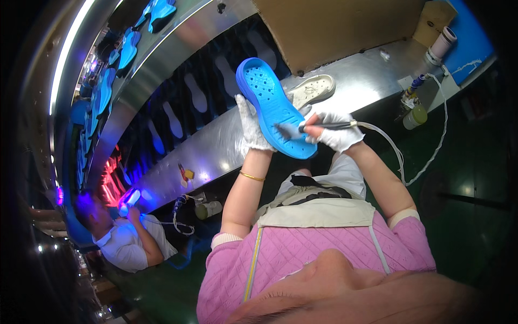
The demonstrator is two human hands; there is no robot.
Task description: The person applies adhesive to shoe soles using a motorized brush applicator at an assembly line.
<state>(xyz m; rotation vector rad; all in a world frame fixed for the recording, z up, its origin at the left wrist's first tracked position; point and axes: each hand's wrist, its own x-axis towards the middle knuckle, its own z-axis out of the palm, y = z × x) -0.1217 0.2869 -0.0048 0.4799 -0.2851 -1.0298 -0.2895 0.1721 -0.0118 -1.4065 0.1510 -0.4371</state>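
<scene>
Person [318,245] nearest; blue sole [272,100] across bench edge [216,171].

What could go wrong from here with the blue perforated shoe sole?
- Slip: the blue perforated shoe sole overhangs the shiny metal bench; if the white-gloved left hand loosens, it might drop.
- Snag: the thin white hose trailing from the black-handled brush in the white-gloved right hand could catch and jerk the bristles.
- Knock: the cream perforated sole lies close behind and might get bumped.
</scene>
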